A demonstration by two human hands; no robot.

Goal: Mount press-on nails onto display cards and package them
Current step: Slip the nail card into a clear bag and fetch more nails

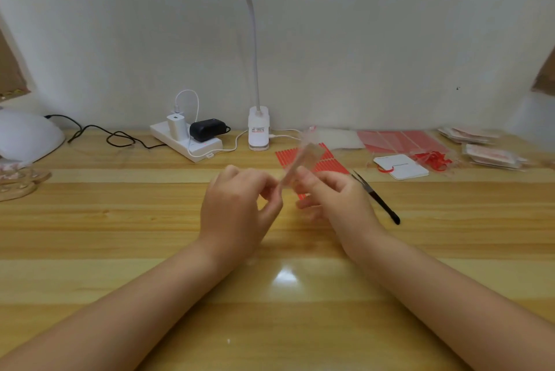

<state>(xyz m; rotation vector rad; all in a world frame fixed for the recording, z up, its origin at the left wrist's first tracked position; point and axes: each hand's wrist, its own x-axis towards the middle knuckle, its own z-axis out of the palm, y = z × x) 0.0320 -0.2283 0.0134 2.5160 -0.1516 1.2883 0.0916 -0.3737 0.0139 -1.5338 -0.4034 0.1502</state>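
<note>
Both hands hold the clear bag (301, 165) above the table (120, 220), in front of the lamp clamp (259, 130) — left hand (240, 205) pinching its lower edge, right hand (333, 193) gripping the side. Keep the opening taut — insert the card squarely, without creasing.

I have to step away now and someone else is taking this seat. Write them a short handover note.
Left hand: fingers pinch the near end of the clear bag.
Right hand: grips the same bag, held tilted above the table; contents blurred.
Tweezers lie right of the hands. Red strip sheet lies behind the hands; white card and red ribbons to the right.
Done: packed bags are stacked far right.
Left: finish this bag, add it to the stack, continue.
</note>
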